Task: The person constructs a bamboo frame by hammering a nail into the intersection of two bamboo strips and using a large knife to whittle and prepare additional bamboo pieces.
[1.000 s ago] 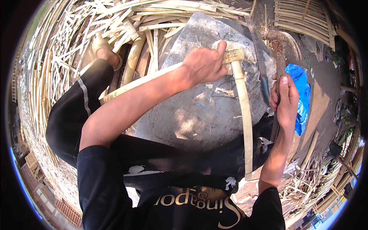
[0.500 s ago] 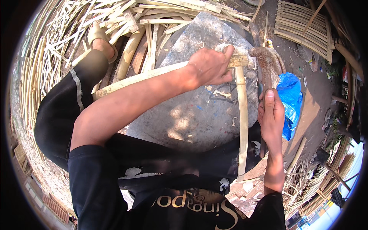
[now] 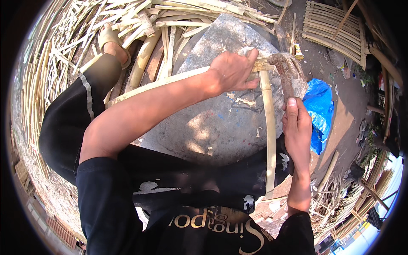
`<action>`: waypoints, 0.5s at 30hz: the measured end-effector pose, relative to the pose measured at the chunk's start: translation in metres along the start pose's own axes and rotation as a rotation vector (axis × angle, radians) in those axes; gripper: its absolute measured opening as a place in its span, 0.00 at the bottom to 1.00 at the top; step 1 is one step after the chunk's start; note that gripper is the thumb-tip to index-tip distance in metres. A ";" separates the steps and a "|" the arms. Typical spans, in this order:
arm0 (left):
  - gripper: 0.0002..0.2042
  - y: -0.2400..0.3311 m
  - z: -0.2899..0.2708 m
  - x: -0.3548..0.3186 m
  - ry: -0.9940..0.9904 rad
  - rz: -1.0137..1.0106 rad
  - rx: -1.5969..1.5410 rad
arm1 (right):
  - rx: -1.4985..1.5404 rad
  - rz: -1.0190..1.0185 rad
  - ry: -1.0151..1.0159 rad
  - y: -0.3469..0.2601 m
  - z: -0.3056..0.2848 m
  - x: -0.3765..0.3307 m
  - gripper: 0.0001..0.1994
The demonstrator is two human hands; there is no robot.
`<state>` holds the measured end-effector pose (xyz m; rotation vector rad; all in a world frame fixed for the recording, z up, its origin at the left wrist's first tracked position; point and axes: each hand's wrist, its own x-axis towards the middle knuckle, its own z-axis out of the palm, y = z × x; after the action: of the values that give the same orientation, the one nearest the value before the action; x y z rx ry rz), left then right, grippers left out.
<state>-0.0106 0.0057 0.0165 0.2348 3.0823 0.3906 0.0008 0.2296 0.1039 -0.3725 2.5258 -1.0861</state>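
Atop grey stone slab (image 3: 221, 127): my left hand (image 3: 233, 71) pinches bamboo strip (image 3: 269, 127), stiff, springy, splintery; right hand (image 3: 297, 127) at 3 o'clock clenches rusty hammer (image 3: 289, 74), head-heavy; grip low.

Pale bamboo strip (image 3: 269, 140) lengthwise on stone; rusty hammer (image 3: 289, 74) raised.

A large grey, flat-topped stone block (image 3: 221, 127) serves as the work surface, its face speckled with small pale bamboo chips (image 3: 244, 101) and crossed by a long pale bamboo strip (image 3: 269, 140) that runs from its far edge toward the person. Around it the bare brown dirt ground (image 3: 340, 114) carries a heap of split pale bamboo slats and offcuts (image 3: 140, 29) on the far left side. To the right of the block a crumpled blue plastic sheet (image 3: 321, 112) lies on the dirt, and a woven bamboo slat panel (image 3: 335, 32) rests farther off.
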 end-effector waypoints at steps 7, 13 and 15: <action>0.31 0.002 -0.004 0.003 0.008 -0.003 -0.013 | -0.236 -0.123 0.039 0.001 0.006 0.004 0.18; 0.31 0.000 -0.002 0.004 -0.027 0.032 -0.072 | -0.206 -0.084 0.123 0.003 0.011 -0.005 0.19; 0.32 0.002 -0.002 -0.001 -0.046 0.028 -0.046 | -0.159 -0.034 -0.008 0.020 0.012 0.002 0.22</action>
<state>-0.0095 0.0074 0.0191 0.2811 3.0241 0.4494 0.0017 0.2343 0.0815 -0.4628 2.6157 -0.8955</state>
